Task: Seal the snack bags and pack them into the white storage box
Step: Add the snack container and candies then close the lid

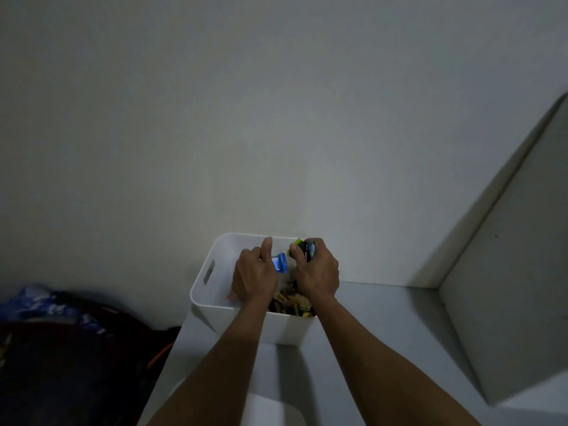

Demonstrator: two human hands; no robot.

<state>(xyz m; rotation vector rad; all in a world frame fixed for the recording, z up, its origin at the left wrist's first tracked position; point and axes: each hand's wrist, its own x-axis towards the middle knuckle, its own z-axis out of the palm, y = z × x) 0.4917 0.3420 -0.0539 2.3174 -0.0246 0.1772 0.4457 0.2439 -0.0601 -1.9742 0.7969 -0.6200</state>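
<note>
The white storage box (205, 290) stands on a pale table against the wall, with a slot handle on its left side. Both my hands are over its open top. My left hand (254, 276) grips a blue snack bag (280, 262), thumb raised. My right hand (316, 270) holds a bunch of small packets (302, 248), green, dark and light blue, at the box's back right. More snack bags (292, 302) in brown and yellow lie inside the box under my right wrist.
The pale table (384, 327) runs to the right, where a white panel (507, 302) leans at an angle. To the left, below the table's edge, lies a dark heap with a blue printed bag (46, 302) and an orange cord (159, 355).
</note>
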